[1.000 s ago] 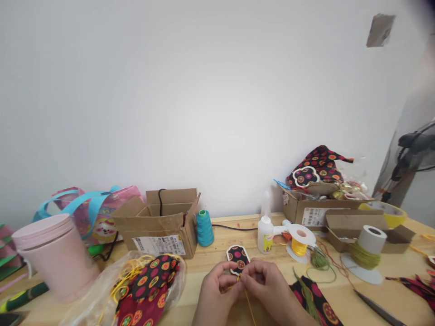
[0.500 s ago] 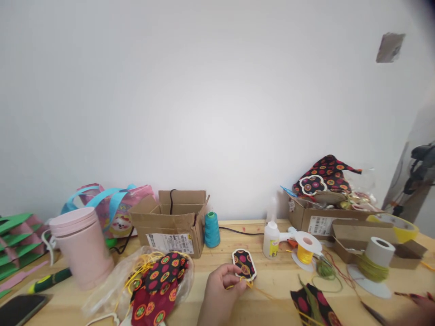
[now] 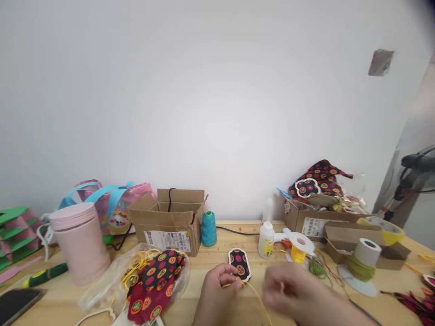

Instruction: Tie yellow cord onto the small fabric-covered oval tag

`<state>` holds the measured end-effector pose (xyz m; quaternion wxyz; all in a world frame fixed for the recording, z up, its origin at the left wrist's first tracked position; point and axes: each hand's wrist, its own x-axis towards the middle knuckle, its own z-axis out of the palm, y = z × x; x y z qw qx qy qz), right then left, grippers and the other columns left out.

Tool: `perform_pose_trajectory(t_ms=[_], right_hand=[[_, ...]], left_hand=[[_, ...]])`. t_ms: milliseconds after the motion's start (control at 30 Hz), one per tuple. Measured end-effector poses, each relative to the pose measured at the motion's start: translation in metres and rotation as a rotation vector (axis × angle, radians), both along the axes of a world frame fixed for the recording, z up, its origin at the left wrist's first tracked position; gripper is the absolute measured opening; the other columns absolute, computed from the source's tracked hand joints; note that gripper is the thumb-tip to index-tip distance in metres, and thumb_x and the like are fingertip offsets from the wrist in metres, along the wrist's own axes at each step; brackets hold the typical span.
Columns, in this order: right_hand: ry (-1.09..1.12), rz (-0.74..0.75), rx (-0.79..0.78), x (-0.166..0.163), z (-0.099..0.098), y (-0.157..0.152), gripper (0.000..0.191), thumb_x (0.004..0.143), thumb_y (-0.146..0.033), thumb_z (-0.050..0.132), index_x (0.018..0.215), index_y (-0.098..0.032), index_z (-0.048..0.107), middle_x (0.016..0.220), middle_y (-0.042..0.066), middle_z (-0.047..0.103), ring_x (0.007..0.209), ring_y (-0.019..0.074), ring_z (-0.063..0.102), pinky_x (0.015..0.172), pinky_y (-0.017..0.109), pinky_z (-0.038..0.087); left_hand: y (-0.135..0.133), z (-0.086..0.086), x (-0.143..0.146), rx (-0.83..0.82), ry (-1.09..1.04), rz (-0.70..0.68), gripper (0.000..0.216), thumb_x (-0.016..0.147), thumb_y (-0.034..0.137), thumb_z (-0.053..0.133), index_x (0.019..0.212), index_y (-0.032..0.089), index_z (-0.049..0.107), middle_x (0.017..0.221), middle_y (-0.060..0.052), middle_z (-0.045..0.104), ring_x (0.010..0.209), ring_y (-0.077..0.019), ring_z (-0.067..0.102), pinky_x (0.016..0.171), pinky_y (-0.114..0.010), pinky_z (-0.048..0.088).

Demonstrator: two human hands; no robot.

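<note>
My left hand (image 3: 220, 287) has thumb and fingers pinched on a thin yellow cord (image 3: 258, 296), whose loose end trails toward the front edge. Just beyond its fingertips lies a small plaque (image 3: 239, 262) with dark flower-patterned fabric and a pale scalloped rim. The cord is at the plaque's lower end; whether it is fastened there I cannot tell. To the right of the cord, my right hand (image 3: 292, 290) is smeared by motion, its fingers looking curled. What it holds, if anything, cannot be made out.
Patterned fabric (image 3: 152, 285) in a plastic bag lies left, before a cardboard box (image 3: 166, 226). A teal thread cone (image 3: 209, 228) and glue bottle (image 3: 266, 240) stand behind. Cord spools (image 3: 363, 262), a full box (image 3: 307, 222) and red fabric strips (image 3: 416, 305) are at right.
My right hand has come in from the far right edge to beside the cord, now covering where a dark fabric scrap lay. My left hand keeps its pinch; the view has shifted slightly.
</note>
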<state>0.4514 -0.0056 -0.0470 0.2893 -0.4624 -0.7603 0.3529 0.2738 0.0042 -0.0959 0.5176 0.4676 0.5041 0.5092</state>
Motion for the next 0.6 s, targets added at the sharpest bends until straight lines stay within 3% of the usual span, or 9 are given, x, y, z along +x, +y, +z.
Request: perform_pose_trajectory(t_ms=[100,167,267,367,467,600], right_hand=[[-0.149,-0.084,-0.051,-0.020,-0.014,0.022,0.038,0.078,-0.041,0.046,0.051,-0.014,0.049,0.045,-0.003,0.041,0.046,0.0081,0.039,0.041,0.020,0.025],[-0.164,-0.129,-0.164,-0.029,-0.023,0.028,0.047,0.079,-0.047,0.038,0.046,-0.015,0.044,0.041,-0.002,0.040,0.041,0.0076,0.036,0.038,0.019,0.022],[0.052,-0.090,-0.470,-0.038,-0.031,0.026,0.051,0.078,-0.057,0.029,0.053,-0.015,0.044,0.042,0.000,0.047,0.033,0.0082,0.040,0.034,0.018,0.027],[0.306,-0.052,-0.698,-0.041,-0.033,0.019,0.049,0.073,-0.062,0.035,0.068,-0.015,0.047,0.042,0.001,0.053,0.026,0.0078,0.039,0.028,0.016,0.025],[0.476,-0.067,-0.699,-0.042,-0.034,0.017,0.051,0.069,-0.063,0.040,0.064,-0.014,0.050,0.039,-0.001,0.050,0.021,0.0036,0.031,0.025,0.014,0.015],[0.571,-0.112,-0.655,-0.044,-0.037,0.023,0.052,0.062,-0.064,0.048,0.048,-0.015,0.044,0.034,-0.008,0.036,0.020,0.0002,0.020,0.024,0.015,0.008]], left_hand=[[-0.001,0.001,-0.001,0.008,-0.002,-0.023,0.021,0.054,0.019,0.066,0.071,0.012,0.055,0.055,-0.001,0.064,0.054,-0.0130,0.055,0.056,-0.022,0.039],[-0.001,0.002,-0.002,0.020,0.017,-0.036,0.019,0.057,0.019,0.065,0.072,0.012,0.056,0.057,-0.003,0.066,0.056,-0.0138,0.057,0.056,-0.022,0.039],[0.000,0.006,0.000,0.049,0.071,-0.053,0.013,0.061,0.020,0.061,0.071,0.013,0.058,0.063,-0.005,0.068,0.061,-0.0165,0.060,0.058,-0.023,0.042],[-0.003,0.013,0.002,0.116,0.138,-0.066,0.009,0.065,0.020,0.058,0.072,0.014,0.061,0.071,-0.006,0.068,0.069,-0.0184,0.061,0.064,-0.024,0.044],[-0.008,0.019,0.004,0.159,0.256,-0.073,0.009,0.067,0.021,0.057,0.069,0.016,0.064,0.071,-0.005,0.068,0.068,-0.0179,0.060,0.062,-0.023,0.044],[-0.012,0.021,0.004,0.185,0.474,-0.094,0.014,0.069,0.021,0.054,0.067,0.019,0.068,0.065,-0.002,0.068,0.057,-0.0162,0.056,0.049,-0.021,0.036]])
